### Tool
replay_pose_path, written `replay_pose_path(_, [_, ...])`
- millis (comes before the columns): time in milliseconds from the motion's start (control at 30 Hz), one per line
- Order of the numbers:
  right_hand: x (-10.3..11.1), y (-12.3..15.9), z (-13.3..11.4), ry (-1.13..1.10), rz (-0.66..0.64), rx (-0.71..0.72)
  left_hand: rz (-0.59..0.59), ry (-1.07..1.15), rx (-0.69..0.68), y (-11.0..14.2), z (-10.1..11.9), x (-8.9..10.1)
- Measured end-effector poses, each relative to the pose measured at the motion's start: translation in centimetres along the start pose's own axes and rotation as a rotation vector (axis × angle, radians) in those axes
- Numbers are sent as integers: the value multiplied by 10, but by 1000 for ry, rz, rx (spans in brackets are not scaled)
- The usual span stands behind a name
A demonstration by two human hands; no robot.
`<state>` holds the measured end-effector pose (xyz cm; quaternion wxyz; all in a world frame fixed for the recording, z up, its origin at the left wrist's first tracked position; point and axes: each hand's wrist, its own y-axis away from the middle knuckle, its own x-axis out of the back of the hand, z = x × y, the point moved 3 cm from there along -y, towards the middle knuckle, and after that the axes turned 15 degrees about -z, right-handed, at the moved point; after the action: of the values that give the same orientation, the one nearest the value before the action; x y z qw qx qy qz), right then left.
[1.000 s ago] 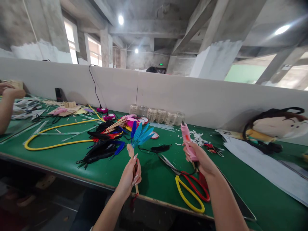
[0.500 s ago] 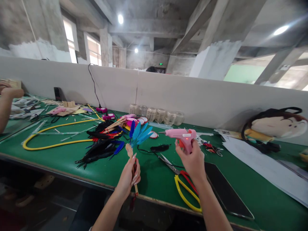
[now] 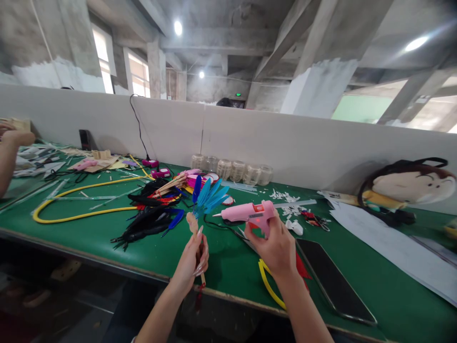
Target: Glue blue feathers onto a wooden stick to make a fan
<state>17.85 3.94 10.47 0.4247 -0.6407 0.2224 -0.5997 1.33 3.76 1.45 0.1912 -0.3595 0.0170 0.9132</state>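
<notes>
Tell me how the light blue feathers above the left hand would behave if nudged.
The light blue feathers look thin and flat, so they would probably be light and bend easily. They fan out with their tips unsupported, so the tips would likely sway most. The left hand grips the pale stick below them, so the stick should shift little.

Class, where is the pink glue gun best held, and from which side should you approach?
The glue gun is probably best held by its handle, from the right and near side, where the right hand grips it. The handle drops below the barrel, and the nozzle points left, which should keep that hand clear.
</notes>
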Motion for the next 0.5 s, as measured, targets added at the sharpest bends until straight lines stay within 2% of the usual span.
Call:
replay_pose_path(200, [-1, 1, -4, -22, 20, 83, -24, -7, 5, 0, -2, 3])
replay_pose_path(367, [-3, 0, -14, 33, -24, 110, -13, -24, 23, 0, -2, 4])
replay_pose_path(500, [-7, 1, -25, 48, -63, 197, 7, -31, 16, 0, -1, 4])
